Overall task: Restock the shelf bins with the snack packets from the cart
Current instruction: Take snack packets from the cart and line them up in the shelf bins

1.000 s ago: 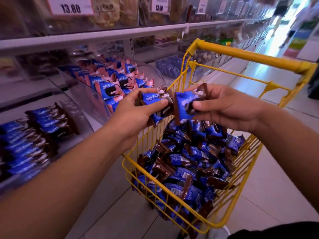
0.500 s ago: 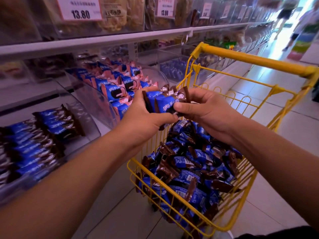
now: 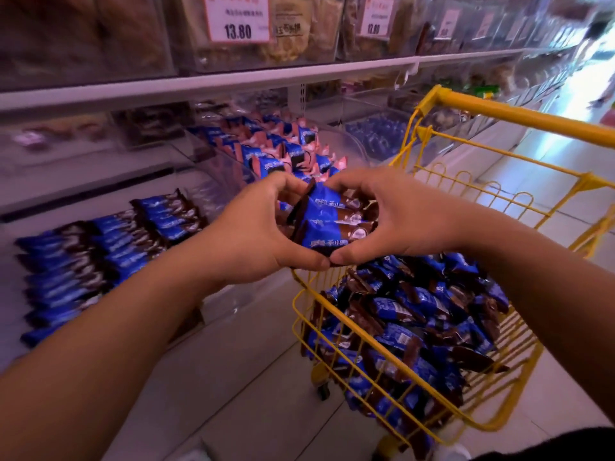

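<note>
1. Blue-and-brown snack packets lie in neat overlapping rows in the clear shelf bin [image 3: 83, 261] at the far left, on the lower shelf.
2. Further right and behind it, a second clear bin [image 3: 276, 151] holds blue-and-pink packets standing in rows.
3. Above both, a white price tag [image 3: 237, 18] reading 13.80 hangs on the upper shelf's clear bins of brownish goods.
4. Left hand [image 3: 253, 227] is raised between shelf and cart, fingers curled over the top and thumb underneath, grasping the left side of a small stack of packets [image 3: 327, 224].
5. That stack, blue wrappers with brown ends, is held in the air just in front of the pink-packet bin and above the cart's near-left corner, clamped between both hands.
6. Right hand [image 3: 399, 214] mirrors the left: fingers curled over the stack's top right, thumb pressed under it, the two thumb tips nearly touching beneath the packets.
7. Below and to the right stands the yellow wire cart [image 3: 499, 111], its basket heaped with loose packets [image 3: 416, 327] of the same blue-and-brown kind, on a pale tiled floor [image 3: 233, 377].
</note>
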The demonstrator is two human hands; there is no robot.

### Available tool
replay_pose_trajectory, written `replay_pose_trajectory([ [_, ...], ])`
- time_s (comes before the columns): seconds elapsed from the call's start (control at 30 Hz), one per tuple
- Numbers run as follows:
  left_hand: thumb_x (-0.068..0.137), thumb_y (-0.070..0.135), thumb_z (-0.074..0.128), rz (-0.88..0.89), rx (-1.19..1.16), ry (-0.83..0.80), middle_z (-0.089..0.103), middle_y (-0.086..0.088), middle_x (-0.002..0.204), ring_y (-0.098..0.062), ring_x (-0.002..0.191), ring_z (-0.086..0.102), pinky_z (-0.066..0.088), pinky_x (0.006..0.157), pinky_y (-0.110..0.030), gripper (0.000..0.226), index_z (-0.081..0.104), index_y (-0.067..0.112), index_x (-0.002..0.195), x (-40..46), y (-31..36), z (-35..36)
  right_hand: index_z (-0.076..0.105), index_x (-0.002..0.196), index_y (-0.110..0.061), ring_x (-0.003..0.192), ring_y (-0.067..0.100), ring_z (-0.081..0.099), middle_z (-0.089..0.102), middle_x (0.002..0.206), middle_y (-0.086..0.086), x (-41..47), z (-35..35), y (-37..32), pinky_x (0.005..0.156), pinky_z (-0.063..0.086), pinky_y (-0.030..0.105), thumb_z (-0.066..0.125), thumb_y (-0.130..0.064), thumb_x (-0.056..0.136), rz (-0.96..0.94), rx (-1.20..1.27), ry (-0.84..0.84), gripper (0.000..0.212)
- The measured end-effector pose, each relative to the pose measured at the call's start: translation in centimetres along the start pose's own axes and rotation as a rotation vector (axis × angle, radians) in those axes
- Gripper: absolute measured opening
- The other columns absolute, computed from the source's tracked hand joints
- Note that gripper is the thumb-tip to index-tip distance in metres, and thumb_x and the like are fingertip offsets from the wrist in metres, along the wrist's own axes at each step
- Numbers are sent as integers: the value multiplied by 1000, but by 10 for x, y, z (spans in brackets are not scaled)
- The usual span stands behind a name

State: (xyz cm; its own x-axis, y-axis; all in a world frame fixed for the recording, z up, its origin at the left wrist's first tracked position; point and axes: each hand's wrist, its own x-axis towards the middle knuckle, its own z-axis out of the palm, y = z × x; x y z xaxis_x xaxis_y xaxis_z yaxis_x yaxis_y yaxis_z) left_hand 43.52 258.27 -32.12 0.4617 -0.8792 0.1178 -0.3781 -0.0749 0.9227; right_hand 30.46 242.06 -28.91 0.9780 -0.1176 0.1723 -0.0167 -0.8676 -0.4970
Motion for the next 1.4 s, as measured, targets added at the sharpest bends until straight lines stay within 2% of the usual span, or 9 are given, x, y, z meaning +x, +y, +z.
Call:
replay_pose_trajectory([
  [0.27, 38, 29, 97, 77, -26, 32, 63, -9, 121, -17, 100, 70, 58, 84, -32, 88, 55, 29, 115, -39, -5, -74, 60, 100, -19, 75, 14, 66, 67, 84, -4, 49, 17, -56, 68, 53, 36, 81, -43, 56, -88, -27, -20, 53],
  [0.4, 83, 35, 62, -103, -391, 447, 72, -4, 107, -17, 94, 68, 54, 86, -37, 33, 62, 21, 113, -46, -24, -134, 60, 100, -19, 76, 18, 64, 67, 86, -4, 105, 23, -85, 70, 52, 37, 76, -52, 53, -189, -194, -49, 59],
  [0.47, 94, 28, 50, -265, 76, 640, 67, -8, 119, -26, 109, 62, 48, 96, -40, 30, 62, 17, 120, -51, -41, -151, 59, 103, -17, 79, 25, 62, 67, 90, 2, 136, 32, -99, 69, 48, 34, 76, -54, 54, -282, -452, -110, 63],
  [0.57, 97, 37, 51, -448, 826, 290, 50, -13, 144, -32, 129, 48, 40, 107, -36, 46, 51, 14, 137, -59, -68, -145, 57, 103, -17, 88, 33, 61, 66, 99, 11, 172, 60, -116, 72, 47, 32, 80, -56, 58, -359, -853, -288, 64],
  [0.77, 107, 39, 25, -699, 1080, -279, -7, 3, 165, -27, 151, -4, 2, 121, -45, 55, 5, 28, 157, -58, -80, -130, 70, 102, -21, 84, 23, 65, 70, 97, 3, 209, 116, -118, 78, 56, 34, 79, -58, 63, -119, -1097, -653, 54],
  [0.97, 109, 34, 25, -755, 1130, -369, -8, 2, 165, -26, 151, -3, 9, 121, -47, 53, 8, 24, 158, -57, -75, -129, 57, 128, -13, 113, 25, 57, 59, 127, 8, 207, 135, -98, 98, 47, 37, 80, -40, 78, -216, -877, -722, 61],
  [1.07, 109, 31, 25, -767, 1158, -392, -12, 2, 165, -25, 151, -5, 9, 120, -46, 53, 4, 23, 158, -55, -76, -129, 20, 156, -10, 147, 31, 23, 15, 162, 13, 203, 141, -86, 120, 25, 42, 63, -49, 92, -219, -1006, -737, 87],
  [1.17, 109, 31, 26, -767, 1191, -411, -15, 3, 164, -27, 151, -8, 7, 120, -48, 55, 0, 23, 157, -52, -78, -127, -16, 156, -14, 152, 23, -15, -22, 164, 5, 199, 155, -75, 123, -2, 46, 42, -62, 96, -179, -1251, -764, 96],
  [1.4, 107, 43, 24, -795, 1224, -381, -10, 0, 165, -32, 151, -8, 2, 121, -56, 56, 1, 29, 157, -49, -82, -124, -20, 155, -16, 151, 22, -19, -24, 163, 3, 193, 152, -74, 120, -10, 48, 30, -75, 92, -201, -1384, -724, 100],
])
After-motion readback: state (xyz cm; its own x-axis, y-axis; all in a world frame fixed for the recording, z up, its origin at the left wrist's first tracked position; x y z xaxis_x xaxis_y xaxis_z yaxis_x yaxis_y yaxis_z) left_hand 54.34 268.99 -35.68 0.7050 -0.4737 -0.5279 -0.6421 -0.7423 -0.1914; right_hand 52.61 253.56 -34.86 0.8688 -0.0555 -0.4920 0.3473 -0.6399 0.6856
